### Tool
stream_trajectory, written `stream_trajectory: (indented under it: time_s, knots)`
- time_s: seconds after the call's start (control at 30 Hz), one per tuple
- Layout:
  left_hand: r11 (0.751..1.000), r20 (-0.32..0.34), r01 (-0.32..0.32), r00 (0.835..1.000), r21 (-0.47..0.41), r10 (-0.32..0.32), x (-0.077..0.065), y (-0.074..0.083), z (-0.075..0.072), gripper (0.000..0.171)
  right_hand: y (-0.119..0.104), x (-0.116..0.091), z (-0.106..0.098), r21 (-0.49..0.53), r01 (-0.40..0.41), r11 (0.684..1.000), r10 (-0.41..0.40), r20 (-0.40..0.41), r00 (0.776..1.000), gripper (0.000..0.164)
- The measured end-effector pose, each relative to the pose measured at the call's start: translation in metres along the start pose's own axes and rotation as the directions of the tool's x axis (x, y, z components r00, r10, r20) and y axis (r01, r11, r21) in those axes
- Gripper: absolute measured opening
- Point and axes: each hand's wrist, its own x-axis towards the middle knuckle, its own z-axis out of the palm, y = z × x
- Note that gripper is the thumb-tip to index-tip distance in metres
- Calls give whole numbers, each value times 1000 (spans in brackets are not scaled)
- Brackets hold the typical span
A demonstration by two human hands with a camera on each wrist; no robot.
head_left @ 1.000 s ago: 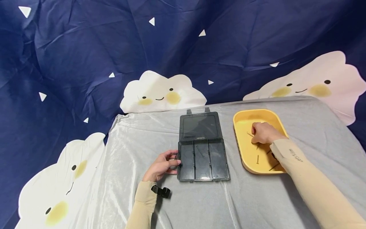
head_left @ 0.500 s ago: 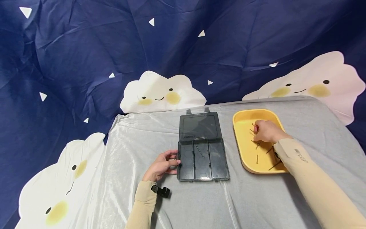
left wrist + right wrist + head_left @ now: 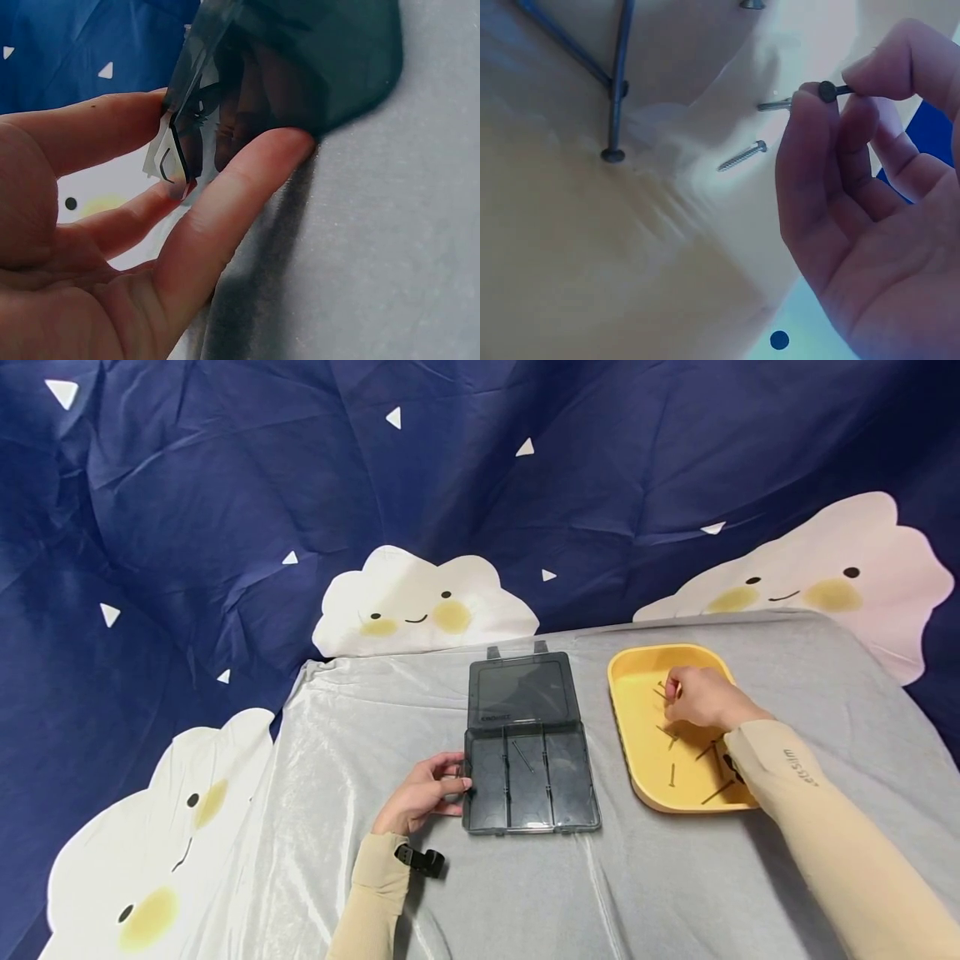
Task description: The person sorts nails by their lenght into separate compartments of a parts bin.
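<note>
My left hand [image 3: 422,793] grips the left side of a dark translucent organizer box [image 3: 486,789], thumb on one face and fingers at the edge. The box's lid [image 3: 521,687] is folded back, and a single dark nail [image 3: 523,757] lies slanted in the middle of its three compartments. My right hand [image 3: 705,697] is over the far part of a yellow tray [image 3: 621,739]. In the right wrist view, its thumb and fingertips pinch a dark nail [image 3: 828,91], the flat head showing between them. A small threaded screw [image 3: 742,155] lies near those fingers.
Several nails and screws lie scattered in the tray, among them a nail [image 3: 672,775] near the left wall and a longer one [image 3: 717,792] near the front. Grey cloth [image 3: 517,893] covers the table. Behind it hangs a blue curtain [image 3: 450,468] with clouds.
My right hand has shifted slightly up and to the right within the tray, uncovering more nails and screws. The left hand has stayed at the box.
</note>
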Motion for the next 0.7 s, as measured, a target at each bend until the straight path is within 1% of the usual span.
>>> stream_trajectory:
  time_s: [0.3,0.7]
  knots:
    - [1000,4,3,1000,-3,-3,1,1,-1,60,-8,-5,-5,23,8,1000,-7,-21,1000,17]
    - [1000,2,4,1000,-6,-4,-1,1,0,59,-15,-12,-9,36,44,998,-43,-52,998,17]
